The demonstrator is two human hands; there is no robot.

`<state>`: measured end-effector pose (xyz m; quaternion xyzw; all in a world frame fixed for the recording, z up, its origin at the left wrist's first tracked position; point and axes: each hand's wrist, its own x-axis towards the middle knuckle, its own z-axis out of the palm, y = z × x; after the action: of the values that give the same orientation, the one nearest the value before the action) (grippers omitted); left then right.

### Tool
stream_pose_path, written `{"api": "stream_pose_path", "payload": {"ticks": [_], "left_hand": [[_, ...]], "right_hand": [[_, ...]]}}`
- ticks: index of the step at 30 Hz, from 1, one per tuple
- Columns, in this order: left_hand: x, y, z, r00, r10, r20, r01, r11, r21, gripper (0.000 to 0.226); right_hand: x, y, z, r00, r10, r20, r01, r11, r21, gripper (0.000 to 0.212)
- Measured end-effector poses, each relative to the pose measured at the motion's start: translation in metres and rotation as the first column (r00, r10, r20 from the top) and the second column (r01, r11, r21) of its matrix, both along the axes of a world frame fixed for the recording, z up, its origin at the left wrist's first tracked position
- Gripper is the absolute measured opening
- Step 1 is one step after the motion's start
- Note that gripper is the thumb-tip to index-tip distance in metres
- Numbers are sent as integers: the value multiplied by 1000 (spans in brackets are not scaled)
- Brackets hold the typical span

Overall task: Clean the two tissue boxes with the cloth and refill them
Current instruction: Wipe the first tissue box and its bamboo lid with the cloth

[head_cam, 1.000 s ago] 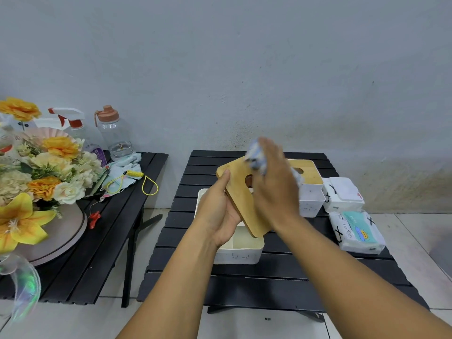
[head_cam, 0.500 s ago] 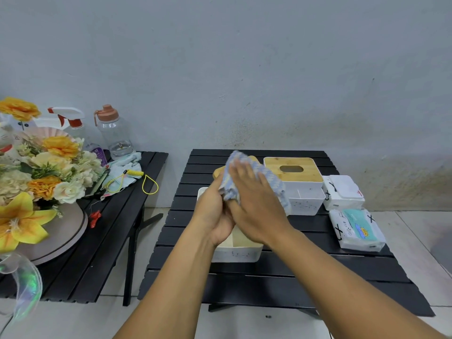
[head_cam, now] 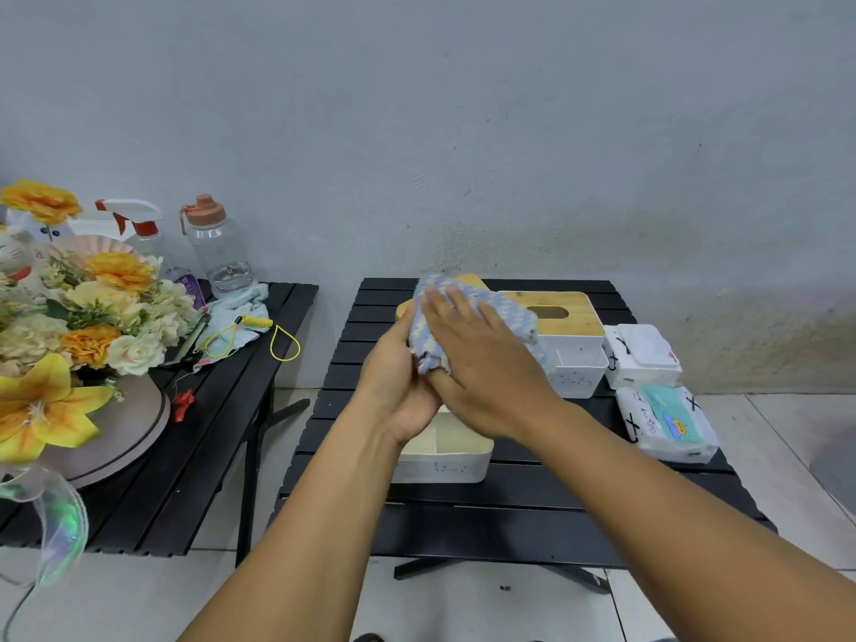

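The wooden lid (head_cam: 473, 282) is held just above the lidless box (head_cam: 444, 461), tilted, and is mostly hidden under the cloth (head_cam: 428, 342). Its near left edge is gripped by the left hand (head_cam: 398, 391), fingers curled round it. The cloth is pressed flat on its top face by the right hand (head_cam: 481, 363), fingers straight and spread, nothing pinched.

Wiping this lid is judged to be the step in hand. It is best done if each stroke is braced by the gripping hand, so the lid is not tipped. The strokes should be carried out to the edges and around the slot, and the underside turned up afterwards. The cloth's loose end should be gathered under the palm.

Behind and right of the lidless box, the second tissue box (head_cam: 579, 368) is seen with its lid on. Further right two tissue packs (head_cam: 667, 424) are laid, all on the black tabletop (head_cam: 509, 516).
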<state>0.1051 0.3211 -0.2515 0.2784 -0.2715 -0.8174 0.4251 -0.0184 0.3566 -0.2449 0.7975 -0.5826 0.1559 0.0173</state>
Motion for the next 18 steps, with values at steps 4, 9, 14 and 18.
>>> {"api": "stream_pose_path", "payload": {"ticks": [4,9,14,18], "left_hand": [[18,0,18,996,-24,82,20,998,52,66],[20,7,21,990,84,116,-85,996,2,56],[13,15,21,990,103,91,-105,994,16,53],[15,7,23,989,131,71,-136,988,72,60]], "right_hand": [[-8,25,-8,962,246,-118,-251,968,-26,74],[-36,37,-12,982,180,-60,-181,983,-13,74],[-21,26,2,997,-73,31,73,997,1,80],[5,35,-12,997,-37,64,41,997,-64,73]]}}
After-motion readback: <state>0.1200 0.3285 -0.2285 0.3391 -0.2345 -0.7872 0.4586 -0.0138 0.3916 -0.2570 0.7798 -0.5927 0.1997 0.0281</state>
